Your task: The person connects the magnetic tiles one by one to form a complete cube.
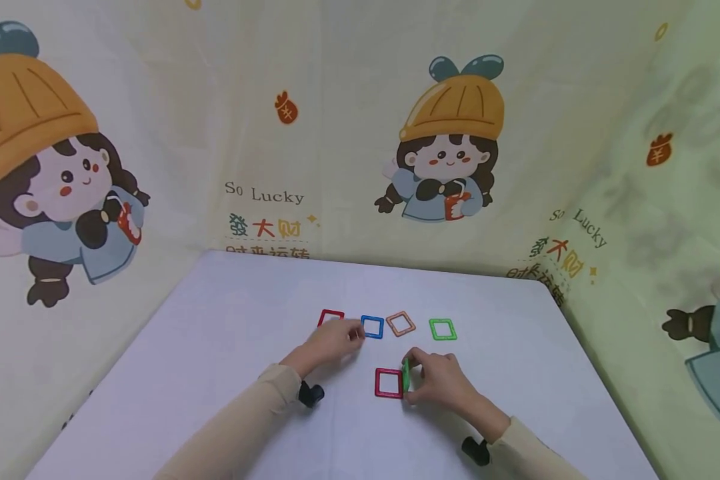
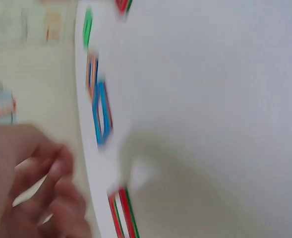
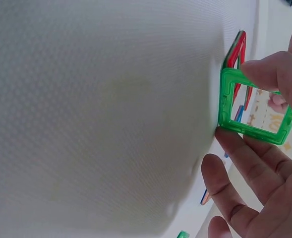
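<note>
The right hand [image 1: 446,381] pinches a green square frame [image 3: 226,99] between thumb and fingers, holding it upright on edge against, or just beside, the right side of a red square frame [image 1: 389,395] lying flat on the tabletop [image 1: 246,300]. The left hand [image 1: 331,341] holds nothing that I can see; its fingers curl loosely near a blue square frame [image 1: 373,317].

What worries me is that thin standing edge — if the pinch loosens before anything else steadies the green piece, I'd expect it to topple. A sideways push could also skid the red one out of line, since no finger seems to pin it.

Farther back, an orange square frame [image 1: 393,329] sits turned like a diamond, just beside the blue one, with a second green frame [image 1: 445,338] apart on the right. The left hand partly covers another red frame [image 1: 333,311] — careless knuckles could nudge that or the blue.
</note>
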### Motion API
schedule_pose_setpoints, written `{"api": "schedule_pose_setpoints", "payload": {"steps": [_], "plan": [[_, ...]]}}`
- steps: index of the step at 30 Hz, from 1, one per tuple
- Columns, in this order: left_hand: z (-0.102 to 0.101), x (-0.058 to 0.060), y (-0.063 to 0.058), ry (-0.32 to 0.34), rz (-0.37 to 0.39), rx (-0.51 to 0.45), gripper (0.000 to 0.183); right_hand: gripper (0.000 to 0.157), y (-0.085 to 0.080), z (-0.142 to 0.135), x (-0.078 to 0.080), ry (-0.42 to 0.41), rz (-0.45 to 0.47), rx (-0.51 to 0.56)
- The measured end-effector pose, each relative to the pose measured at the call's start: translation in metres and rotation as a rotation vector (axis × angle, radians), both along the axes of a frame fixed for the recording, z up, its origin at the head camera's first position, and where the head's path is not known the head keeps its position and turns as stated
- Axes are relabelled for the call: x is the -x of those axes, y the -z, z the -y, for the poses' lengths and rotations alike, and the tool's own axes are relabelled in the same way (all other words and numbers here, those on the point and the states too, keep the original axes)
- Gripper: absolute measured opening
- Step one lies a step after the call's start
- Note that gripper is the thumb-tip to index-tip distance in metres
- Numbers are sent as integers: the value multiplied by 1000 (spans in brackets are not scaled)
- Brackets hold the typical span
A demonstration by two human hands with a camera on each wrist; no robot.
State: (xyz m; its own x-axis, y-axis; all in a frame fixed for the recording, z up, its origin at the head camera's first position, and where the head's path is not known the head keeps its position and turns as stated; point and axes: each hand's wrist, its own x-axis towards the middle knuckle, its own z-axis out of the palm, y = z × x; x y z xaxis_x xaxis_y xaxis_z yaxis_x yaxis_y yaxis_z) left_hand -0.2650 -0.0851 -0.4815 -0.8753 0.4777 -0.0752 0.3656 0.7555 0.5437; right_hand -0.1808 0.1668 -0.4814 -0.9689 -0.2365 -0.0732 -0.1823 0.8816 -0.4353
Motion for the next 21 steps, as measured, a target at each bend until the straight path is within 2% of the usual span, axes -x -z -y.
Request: {"api": "schedule_pose_setpoints", "payload": {"steps": [3, 5, 7, 11, 16, 21], "plan": [[18, 22, -4, -234, -91, -62, 5, 54, 0, 1, -1, -5, 1, 5], [32, 35, -8, -328, -100, -50, 7, 54, -1, 2, -2, -5, 4, 5], [43, 45, -10, -384, -86, -9, 8, 54, -3, 3, -3, -4, 7, 0], [52, 52, -14, -410, -34, 91, 14, 55, -3, 2, -3, -2, 12, 0], [53, 52, -6, -386, 2, 191, 16, 56, 1, 2, -3, -13, 4, 9], [48, 50, -2, -372, -3, 208, 14, 56, 1, 0, -6, 4, -4, 2]]}}
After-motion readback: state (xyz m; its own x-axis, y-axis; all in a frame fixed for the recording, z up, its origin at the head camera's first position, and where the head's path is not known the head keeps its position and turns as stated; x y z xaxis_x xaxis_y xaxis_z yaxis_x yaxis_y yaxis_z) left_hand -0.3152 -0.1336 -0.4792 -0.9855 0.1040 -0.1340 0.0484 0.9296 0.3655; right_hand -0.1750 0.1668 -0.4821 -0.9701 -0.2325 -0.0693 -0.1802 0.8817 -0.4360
